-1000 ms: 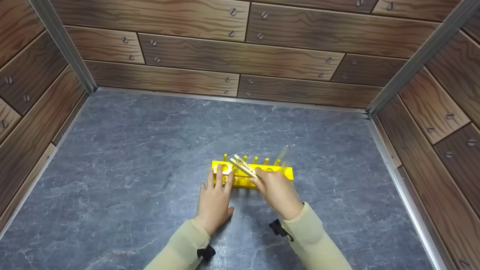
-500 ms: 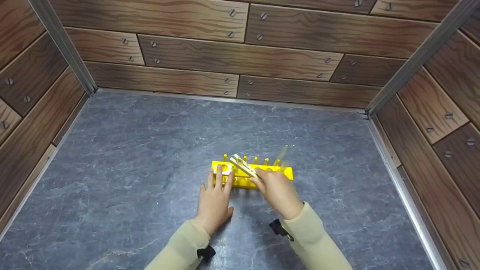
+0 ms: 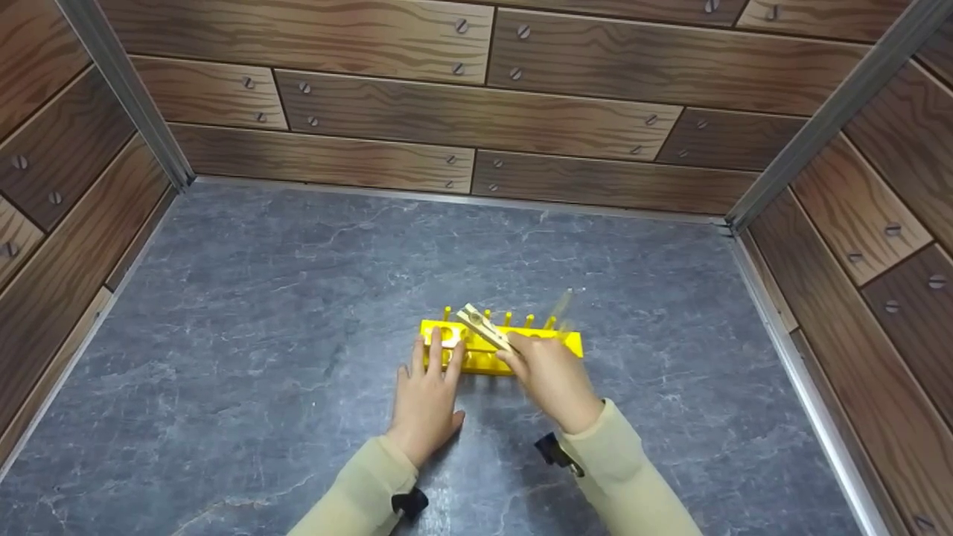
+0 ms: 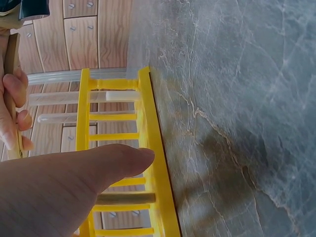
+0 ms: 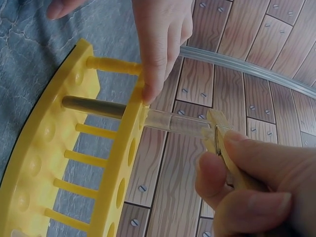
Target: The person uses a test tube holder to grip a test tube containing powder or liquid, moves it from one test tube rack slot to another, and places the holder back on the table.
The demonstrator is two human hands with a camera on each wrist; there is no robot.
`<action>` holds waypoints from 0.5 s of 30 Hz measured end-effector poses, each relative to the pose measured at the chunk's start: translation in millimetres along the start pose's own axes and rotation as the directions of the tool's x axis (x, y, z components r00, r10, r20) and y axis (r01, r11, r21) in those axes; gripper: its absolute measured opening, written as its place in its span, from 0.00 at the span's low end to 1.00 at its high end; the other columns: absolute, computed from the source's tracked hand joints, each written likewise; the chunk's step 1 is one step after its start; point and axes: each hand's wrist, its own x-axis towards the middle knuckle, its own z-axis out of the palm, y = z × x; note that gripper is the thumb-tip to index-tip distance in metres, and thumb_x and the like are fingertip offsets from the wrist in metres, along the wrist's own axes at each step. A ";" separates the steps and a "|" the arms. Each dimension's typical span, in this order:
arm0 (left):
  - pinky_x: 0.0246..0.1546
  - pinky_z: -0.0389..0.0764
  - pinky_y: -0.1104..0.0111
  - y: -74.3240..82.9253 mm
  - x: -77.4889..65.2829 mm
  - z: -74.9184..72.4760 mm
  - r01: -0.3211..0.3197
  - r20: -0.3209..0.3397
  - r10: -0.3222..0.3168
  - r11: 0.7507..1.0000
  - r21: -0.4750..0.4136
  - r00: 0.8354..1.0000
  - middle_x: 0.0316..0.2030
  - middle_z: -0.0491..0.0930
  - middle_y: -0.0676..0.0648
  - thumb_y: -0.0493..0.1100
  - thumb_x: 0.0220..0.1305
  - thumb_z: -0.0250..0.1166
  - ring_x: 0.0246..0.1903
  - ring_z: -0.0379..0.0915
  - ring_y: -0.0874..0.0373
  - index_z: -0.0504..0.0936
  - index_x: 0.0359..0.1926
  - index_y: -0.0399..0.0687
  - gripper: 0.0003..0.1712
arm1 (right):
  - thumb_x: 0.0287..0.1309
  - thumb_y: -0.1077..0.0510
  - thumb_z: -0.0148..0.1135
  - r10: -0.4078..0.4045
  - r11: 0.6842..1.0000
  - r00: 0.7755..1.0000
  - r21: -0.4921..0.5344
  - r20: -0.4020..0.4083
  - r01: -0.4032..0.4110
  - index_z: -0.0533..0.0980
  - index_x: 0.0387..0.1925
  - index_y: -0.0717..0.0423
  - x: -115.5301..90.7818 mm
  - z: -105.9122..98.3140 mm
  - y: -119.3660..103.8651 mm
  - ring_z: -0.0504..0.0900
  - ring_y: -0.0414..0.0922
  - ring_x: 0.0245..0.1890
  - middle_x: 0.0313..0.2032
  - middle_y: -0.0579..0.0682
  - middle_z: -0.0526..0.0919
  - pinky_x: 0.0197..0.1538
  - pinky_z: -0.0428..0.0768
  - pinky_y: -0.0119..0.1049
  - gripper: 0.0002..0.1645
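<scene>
A yellow test tube rack (image 3: 573, 344) stands on the grey marbled surface. My left hand (image 3: 428, 409) rests on its left part, fingers extended over the top plate. In the left wrist view, the left thumb (image 4: 123, 160) lies across the rack's side. My right hand (image 3: 555, 380) grips a wooden test tube clamp (image 3: 485, 328). In the right wrist view, the clamp's jaws are around the upper end of a test tube (image 5: 170, 122). That tube stands in a rack hole, its lower part filled with dark brownish liquid (image 5: 94, 106).
Near the rack's right end stands a clear tube (image 3: 563, 304); a tube with white contents (image 4: 122, 96) sits in the end position. Several yellow pegs (image 3: 508, 318) rise along the back. Wood-patterned walls (image 3: 372, 112) enclose the surface on three sides.
The clamp's far end has risen very slightly in the head view. Both hands and the rack otherwise keep their places.
</scene>
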 end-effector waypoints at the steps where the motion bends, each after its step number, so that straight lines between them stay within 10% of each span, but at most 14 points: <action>1: 0.46 0.75 0.48 0.1 0.0 -0.5 0.001 0.006 -0.001 1.000 0.000 1.000 0.68 0.51 0.32 0.68 0.42 0.68 0.63 0.53 0.34 0.55 0.71 0.48 0.60 | 0.60 0.52 0.59 0.002 1.000 1.000 0.002 0.002 -0.002 0.77 0.28 0.54 0.1 0.0 0.1 0.63 0.37 0.14 0.16 0.41 0.68 0.19 0.67 0.29 0.10; 15: 0.46 0.74 0.47 0.7 -0.6 0.1 0.004 0.017 -0.004 1.000 -0.015 1.000 0.68 0.50 0.32 0.68 0.43 0.68 0.63 0.52 0.34 0.54 0.71 0.48 0.60 | 0.59 0.55 0.61 0.000 1.000 1.000 0.027 -0.011 0.001 0.77 0.29 0.54 -0.9 -0.6 1.2 0.64 0.37 0.15 0.16 0.41 0.70 0.19 0.68 0.30 0.07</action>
